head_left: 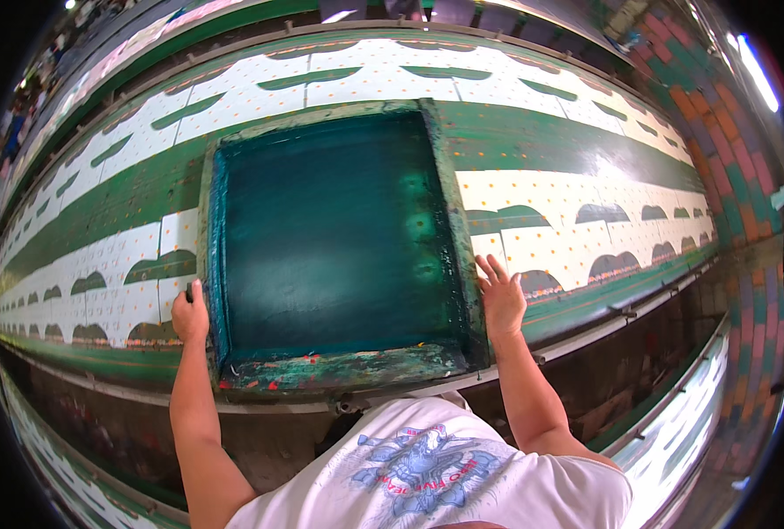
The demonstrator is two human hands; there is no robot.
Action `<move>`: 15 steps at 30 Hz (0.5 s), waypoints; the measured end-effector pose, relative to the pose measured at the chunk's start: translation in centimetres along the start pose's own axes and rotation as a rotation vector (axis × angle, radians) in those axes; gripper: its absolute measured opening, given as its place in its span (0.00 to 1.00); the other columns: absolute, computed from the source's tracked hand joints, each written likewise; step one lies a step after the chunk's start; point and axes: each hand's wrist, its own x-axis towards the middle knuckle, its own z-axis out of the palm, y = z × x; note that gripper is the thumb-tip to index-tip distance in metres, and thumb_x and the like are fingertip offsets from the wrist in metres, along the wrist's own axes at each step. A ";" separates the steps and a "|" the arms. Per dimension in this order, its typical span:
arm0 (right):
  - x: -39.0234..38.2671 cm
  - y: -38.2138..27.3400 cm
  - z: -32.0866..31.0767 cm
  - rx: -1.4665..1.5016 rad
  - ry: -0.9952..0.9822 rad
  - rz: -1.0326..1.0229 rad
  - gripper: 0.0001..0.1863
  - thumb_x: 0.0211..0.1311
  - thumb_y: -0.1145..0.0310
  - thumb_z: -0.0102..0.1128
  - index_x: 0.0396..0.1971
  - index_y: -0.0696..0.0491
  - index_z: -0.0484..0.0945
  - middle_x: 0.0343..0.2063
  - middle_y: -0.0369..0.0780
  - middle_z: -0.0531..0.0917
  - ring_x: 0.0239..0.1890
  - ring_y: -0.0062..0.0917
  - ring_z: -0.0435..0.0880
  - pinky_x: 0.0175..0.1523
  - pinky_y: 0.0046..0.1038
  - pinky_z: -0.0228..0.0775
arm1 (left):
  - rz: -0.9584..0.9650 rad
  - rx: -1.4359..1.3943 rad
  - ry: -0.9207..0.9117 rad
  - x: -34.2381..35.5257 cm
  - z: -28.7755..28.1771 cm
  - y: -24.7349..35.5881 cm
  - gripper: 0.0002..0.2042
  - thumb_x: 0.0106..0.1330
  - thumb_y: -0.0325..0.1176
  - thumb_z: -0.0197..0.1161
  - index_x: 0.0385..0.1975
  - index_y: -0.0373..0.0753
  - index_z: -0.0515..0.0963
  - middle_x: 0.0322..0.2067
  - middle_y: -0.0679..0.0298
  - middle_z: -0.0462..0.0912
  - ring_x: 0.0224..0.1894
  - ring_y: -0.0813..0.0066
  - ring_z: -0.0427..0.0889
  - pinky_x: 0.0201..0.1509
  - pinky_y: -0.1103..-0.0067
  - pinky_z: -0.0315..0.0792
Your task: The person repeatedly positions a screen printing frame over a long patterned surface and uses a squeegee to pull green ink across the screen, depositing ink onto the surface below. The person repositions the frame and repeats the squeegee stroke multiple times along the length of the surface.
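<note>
A large screen printing frame (279, 374) lies in front of me on the long green table, its mesh covered with dark teal ink. Lighter green spots show near the right side of the mesh. My left hand (191, 315) is closed at the frame's left edge, thumb pointing up; its fingertips are partly hidden. At the right edge, my right hand (502, 298) has its fingers spread, the tips against or very close to the wood. Around the frame, white fabric pieces (533, 242) with small orange dots and curved cut-outs lie flat on the table.
The green printing table (577, 141) runs left to right, with a metal rail (577, 339) along its near edge. More white pieces line its far side. Behind it stands another long table (145, 44). A tiled floor (718, 132) lies to the right.
</note>
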 end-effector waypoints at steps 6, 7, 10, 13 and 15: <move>0.0 -2.0 3.1 -0.033 -0.049 0.018 0.43 0.85 0.35 0.43 0.83 0.54 0.66 0.79 0.42 0.74 0.61 0.32 0.78 0.73 0.38 0.65 | -0.128 -0.161 -0.087 3.0 0.7 -3.9 0.41 0.76 0.72 0.58 0.38 0.28 0.89 0.33 0.50 0.89 0.39 0.51 0.85 0.51 0.58 0.76; 0.2 -2.4 4.0 -0.033 -0.080 0.042 0.43 0.85 0.35 0.44 0.83 0.53 0.66 0.79 0.41 0.74 0.61 0.31 0.77 0.73 0.37 0.64 | -0.231 -0.316 -0.089 3.6 0.4 -5.8 0.42 0.76 0.72 0.60 0.34 0.26 0.89 0.29 0.56 0.87 0.33 0.63 0.81 0.44 0.62 0.74; 0.8 -4.4 3.2 -0.116 -0.063 0.024 0.45 0.82 0.33 0.48 0.84 0.50 0.66 0.79 0.40 0.74 0.62 0.29 0.75 0.72 0.34 0.63 | -0.198 -0.604 -0.053 2.6 1.3 -1.7 0.40 0.77 0.68 0.63 0.46 0.26 0.91 0.37 0.59 0.92 0.36 0.67 0.86 0.49 0.68 0.79; 1.5 -7.9 1.2 -0.233 -0.055 0.021 0.48 0.77 0.30 0.53 0.84 0.49 0.67 0.79 0.39 0.74 0.61 0.27 0.74 0.71 0.32 0.62 | -0.290 -0.759 -0.174 1.4 -0.1 1.4 0.40 0.76 0.68 0.63 0.57 0.27 0.87 0.50 0.57 0.91 0.48 0.65 0.88 0.62 0.69 0.78; 3.1 -11.0 -1.0 -0.315 -0.063 0.011 0.50 0.73 0.28 0.58 0.82 0.50 0.71 0.79 0.39 0.74 0.62 0.28 0.75 0.72 0.34 0.63 | -0.281 -0.851 -0.165 0.1 0.1 4.0 0.41 0.76 0.68 0.63 0.63 0.27 0.84 0.57 0.57 0.89 0.55 0.64 0.87 0.69 0.68 0.75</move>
